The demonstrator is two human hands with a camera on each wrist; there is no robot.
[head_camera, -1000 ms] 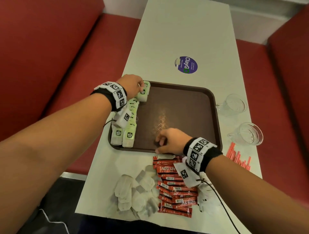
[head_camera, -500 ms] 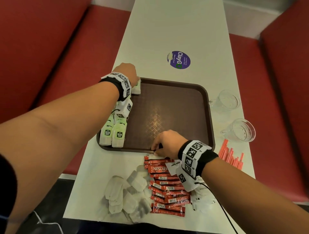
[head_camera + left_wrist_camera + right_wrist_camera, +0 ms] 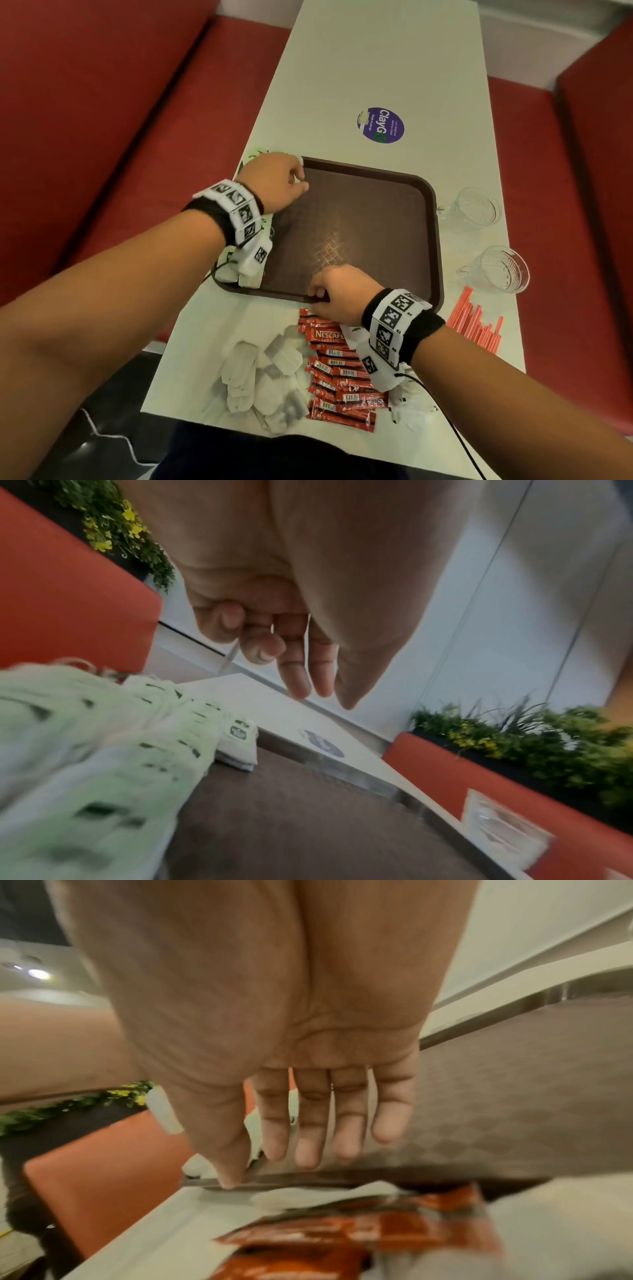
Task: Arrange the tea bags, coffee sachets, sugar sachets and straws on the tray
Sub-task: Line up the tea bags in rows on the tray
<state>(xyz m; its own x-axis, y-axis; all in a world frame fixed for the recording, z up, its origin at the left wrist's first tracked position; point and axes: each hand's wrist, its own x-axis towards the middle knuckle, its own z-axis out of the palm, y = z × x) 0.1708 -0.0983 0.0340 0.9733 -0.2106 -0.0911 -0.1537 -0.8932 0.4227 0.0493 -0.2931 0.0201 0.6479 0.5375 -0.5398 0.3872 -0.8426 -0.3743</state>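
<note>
- Legible writing: the top red coffee sachet (image 3: 327,335) reads "NESCAFÉ CLASSIC"; the sachets below it show barcodes. A round purple sticker (image 3: 381,125) on the white surface (image 3: 359,51) reads "ClayGO"; its smaller print is too fine to read.
- Green-labelled tea bags (image 3: 113,750) carry a dark logo, blurred and unreadable. They lie in a row along the left edge of the brown tray (image 3: 394,212), one bag apart at the far left corner in the left wrist view.
- The tray has a diamond-textured floor and a raised rim; it sits mid-surface.
- Plain white tea bags (image 3: 263,373) lie in a loose heap on the surface near the person, just left of the coffee sachets, which are stacked in an overlapping column below the tray's near rim.
- White sachets (image 3: 407,407) lie partly hidden under the right wrist; markings unreadable.
- Red straws (image 3: 476,325) lie fanned at the right edge of the surface, off the tray.
- Two clear glass cups (image 3: 493,270) stand right of the tray.
- Left hand (image 3: 274,185) is over the tray's far left corner; two fingers (image 3: 260,645) curled, the rest loosely extended, holding nothing visible.
- Right hand (image 3: 342,294) is at the tray's near rim; fingers (image 3: 308,1139) straight and relaxed over the tray, thumb tip touching the rim, nothing gripped.
- Red bench seats flank the surface.
</note>
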